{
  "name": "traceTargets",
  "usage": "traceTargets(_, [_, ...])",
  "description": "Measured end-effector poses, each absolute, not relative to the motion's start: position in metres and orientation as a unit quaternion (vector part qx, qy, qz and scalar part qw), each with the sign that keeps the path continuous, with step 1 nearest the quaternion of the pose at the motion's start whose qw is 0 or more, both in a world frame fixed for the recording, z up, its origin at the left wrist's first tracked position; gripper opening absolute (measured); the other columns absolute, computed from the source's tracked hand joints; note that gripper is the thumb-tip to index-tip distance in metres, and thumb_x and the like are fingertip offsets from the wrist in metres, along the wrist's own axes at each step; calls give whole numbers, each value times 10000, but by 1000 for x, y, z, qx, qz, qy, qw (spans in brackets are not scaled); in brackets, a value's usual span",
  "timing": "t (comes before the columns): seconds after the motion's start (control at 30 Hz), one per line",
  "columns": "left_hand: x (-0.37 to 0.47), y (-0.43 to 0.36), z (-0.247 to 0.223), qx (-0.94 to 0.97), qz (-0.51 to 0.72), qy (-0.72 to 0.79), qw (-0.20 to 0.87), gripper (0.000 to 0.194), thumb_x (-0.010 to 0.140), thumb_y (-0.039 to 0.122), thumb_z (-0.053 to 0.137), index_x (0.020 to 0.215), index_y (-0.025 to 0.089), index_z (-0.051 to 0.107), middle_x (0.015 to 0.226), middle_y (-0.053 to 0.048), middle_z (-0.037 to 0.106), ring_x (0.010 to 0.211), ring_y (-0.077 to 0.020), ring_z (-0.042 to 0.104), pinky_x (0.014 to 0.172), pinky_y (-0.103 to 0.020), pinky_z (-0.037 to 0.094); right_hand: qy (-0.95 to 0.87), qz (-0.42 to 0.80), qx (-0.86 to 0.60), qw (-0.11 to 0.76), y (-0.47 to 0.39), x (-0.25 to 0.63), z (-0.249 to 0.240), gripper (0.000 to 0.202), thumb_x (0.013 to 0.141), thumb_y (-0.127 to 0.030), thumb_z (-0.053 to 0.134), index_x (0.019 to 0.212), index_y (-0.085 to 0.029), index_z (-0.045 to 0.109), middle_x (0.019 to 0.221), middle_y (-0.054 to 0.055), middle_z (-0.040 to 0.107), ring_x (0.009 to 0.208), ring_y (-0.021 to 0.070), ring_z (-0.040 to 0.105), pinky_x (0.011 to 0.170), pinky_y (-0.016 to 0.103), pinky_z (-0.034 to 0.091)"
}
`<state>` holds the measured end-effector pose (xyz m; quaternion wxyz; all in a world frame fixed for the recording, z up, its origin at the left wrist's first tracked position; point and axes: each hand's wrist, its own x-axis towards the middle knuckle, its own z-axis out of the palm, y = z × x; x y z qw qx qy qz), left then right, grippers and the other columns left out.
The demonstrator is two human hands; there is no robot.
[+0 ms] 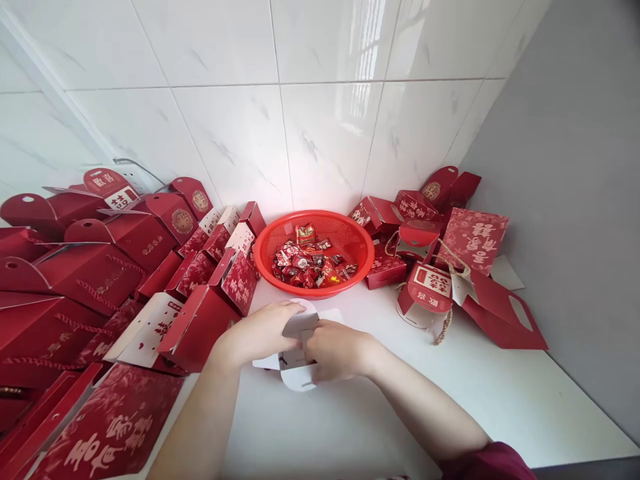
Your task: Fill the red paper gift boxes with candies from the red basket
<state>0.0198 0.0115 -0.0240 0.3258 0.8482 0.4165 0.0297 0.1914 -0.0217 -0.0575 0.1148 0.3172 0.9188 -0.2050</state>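
A small gift box (299, 379), partly open with its white and grey inside showing, sits on the white table in front of me. From its left side my left hand (270, 328) grips it, thumb stretched along the far flap. Opposite, my right hand (339, 349) has its fingers curled at the box's opening and right wall, and the fingertips are partly hidden inside. Rounded and straight flaps stick out around both hands. Just beyond them stands a red plastic basket (314, 292) with several wrapped candies (300, 261) in it.
Rows of red gift boxes (120, 287) crowd the left side, some with rope handles. More red boxes (425, 288) are heaped at the right, near a grey panel (565, 200). Behind the white table (400, 393) rises a tiled wall (225, 127).
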Motion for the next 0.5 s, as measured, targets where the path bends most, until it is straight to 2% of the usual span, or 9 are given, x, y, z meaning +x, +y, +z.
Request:
traceTargets(0.1, [19,19,-32,849,26,443,286,292,713,224,621,977,291,728,999,-33,739,933,-254,671,763,-293,476,920,-147,332,145,-24,191,-55,169,830,-136,570,813,-122,738,783,84,731,768,223,648,767,315,417])
traceTargets(0.17, [22,23,-39,848,2,472,242,141,752,245,580,741,243,721,750,-42,721,700,-224,658,626,-275,437,919,-130,336,160,-26,192,-55,164,812,-100,573,828,-108,736,803,100,734,788,242,666,735,313,426])
traceTargets(0.27, [28,28,-49,843,-17,502,191,291,792,261,535,518,188,599,531,-62,596,509,-192,552,534,-281,353,912,-119,357,161,-26,191,-57,162,809,-112,582,869,-97,732,832,117,739,800,264,687,692,317,438])
traceTargets(0.33, [33,30,-53,844,-15,507,175,313,797,260,537,496,179,564,519,-68,566,500,-187,527,535,-288,336,907,-121,372,156,-25,190,-58,168,815,-132,583,892,-103,729,852,118,744,802,266,696,678,319,445])
traceTargets(0.5, [39,44,-56,851,-4,500,157,324,852,283,495,566,171,599,649,-92,630,639,-204,579,587,-286,352,895,-118,410,132,-17,190,-58,196,819,-90,552,913,-85,724,903,155,744,863,278,704,702,319,452])
